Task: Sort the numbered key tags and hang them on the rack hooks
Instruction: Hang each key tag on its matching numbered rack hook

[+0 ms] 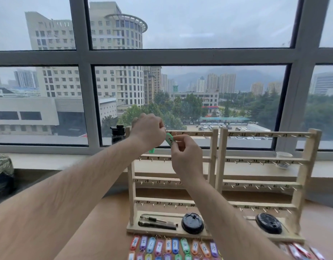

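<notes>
Two wooden racks with numbered hooks stand on the table: the left rack [131,184] and the right rack [304,175]. At the top rail of the left rack I hold a green key tag [169,139] marked 3. My left hand [148,131] pinches the tag's ring at the top. My right hand [184,154] pinches the tag's lower end. Another green tag [152,151] hangs just under my left wrist, mostly hidden. Several coloured numbered tags [173,245] lie in rows at the table's front edge.
Two black pens [156,222] and a black round lid [192,223] lie on the left rack's base; another black lid [268,223] lies on the right one. A black bottle [117,133] and small bowls [283,160] stand on the windowsill behind.
</notes>
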